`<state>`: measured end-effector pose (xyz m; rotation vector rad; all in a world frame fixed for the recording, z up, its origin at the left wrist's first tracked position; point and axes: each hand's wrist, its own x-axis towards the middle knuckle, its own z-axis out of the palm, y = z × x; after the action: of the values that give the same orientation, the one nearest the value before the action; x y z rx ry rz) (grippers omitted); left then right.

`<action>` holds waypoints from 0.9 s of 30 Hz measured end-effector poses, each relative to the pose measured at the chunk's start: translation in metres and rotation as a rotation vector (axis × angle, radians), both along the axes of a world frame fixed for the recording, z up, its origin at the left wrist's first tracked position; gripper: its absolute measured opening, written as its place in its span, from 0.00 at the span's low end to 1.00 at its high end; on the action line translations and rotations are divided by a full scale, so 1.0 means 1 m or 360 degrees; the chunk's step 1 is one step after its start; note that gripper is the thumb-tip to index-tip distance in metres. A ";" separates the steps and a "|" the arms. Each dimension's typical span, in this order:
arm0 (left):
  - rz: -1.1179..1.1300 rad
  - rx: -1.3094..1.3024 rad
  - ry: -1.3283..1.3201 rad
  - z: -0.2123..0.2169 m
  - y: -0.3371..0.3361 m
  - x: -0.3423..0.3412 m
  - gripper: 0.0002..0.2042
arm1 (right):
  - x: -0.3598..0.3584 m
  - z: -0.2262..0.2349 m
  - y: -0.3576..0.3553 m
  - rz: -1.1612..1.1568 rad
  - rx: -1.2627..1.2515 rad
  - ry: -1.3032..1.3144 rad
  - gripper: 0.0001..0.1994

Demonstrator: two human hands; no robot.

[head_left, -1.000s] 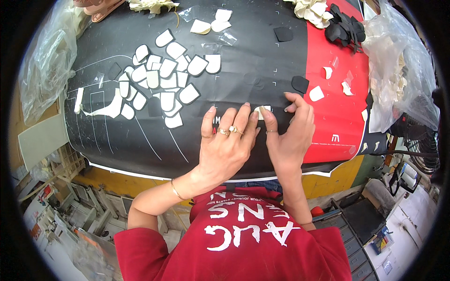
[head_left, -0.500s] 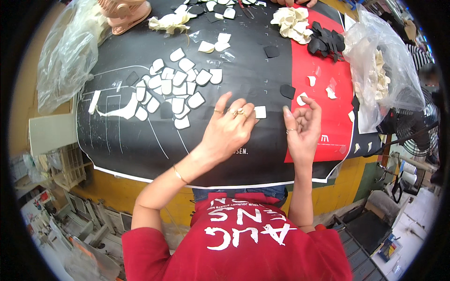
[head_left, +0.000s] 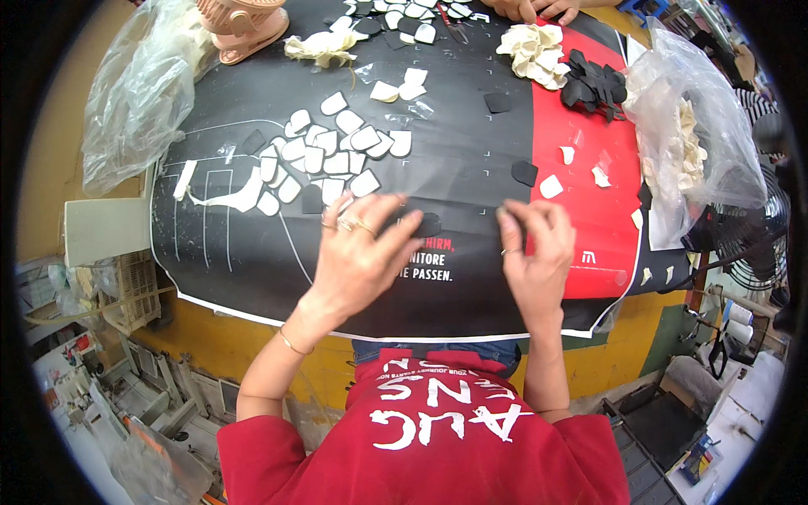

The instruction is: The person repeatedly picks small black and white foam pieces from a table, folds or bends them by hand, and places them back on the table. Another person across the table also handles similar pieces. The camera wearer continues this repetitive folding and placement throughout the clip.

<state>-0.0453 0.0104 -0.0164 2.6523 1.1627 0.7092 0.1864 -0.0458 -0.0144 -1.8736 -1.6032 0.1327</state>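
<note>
My left hand (head_left: 366, 246) is over the black part of the printed sheet (head_left: 471, 295), fingers spread and no piece visible in them. Its fingertips are beside a pile of small white rounded pieces (head_left: 335, 163), some with black edges. Next to its index finger lies a dark rounded piece (head_left: 430, 224), hard to see against the black. My right hand (head_left: 540, 252) hovers where black meets red, fingers bent, thumb tip close to the index tip; nothing shows between them. Beyond it lie a black rounded piece (head_left: 523, 173) and a white piece (head_left: 551, 186).
Stacks of cream pieces (head_left: 534, 55) and black pieces (head_left: 594, 82) stand at the far right, beside a clear plastic bag (head_left: 699, 126). Another person's hands (head_left: 539, 8) are at the far edge. A pink fan base (head_left: 244, 29) and another plastic bag (head_left: 139, 101) stand far left.
My left hand has moved left and toward me, off a white piece that no longer shows at that spot. My right hand has lowered, its thumb and index finger drawing closer together.
</note>
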 end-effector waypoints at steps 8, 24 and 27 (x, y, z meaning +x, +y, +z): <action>0.0008 -0.0216 -0.0078 -0.017 -0.006 0.046 0.14 | 0.068 0.004 0.019 -0.0230 -0.0249 0.0250 0.16; -0.0066 -0.1696 -0.1361 0.020 -0.026 0.067 0.10 | 0.019 0.018 -0.015 0.0193 -0.0343 0.2241 0.06; -0.0083 -0.1824 -0.1431 0.024 -0.027 0.065 0.07 | 0.015 0.019 -0.015 0.0263 -0.0370 0.2337 0.08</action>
<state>0.0202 -0.0167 0.0072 1.1888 0.8056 0.7510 0.2018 -0.0605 0.0051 -1.1264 -0.6513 1.4190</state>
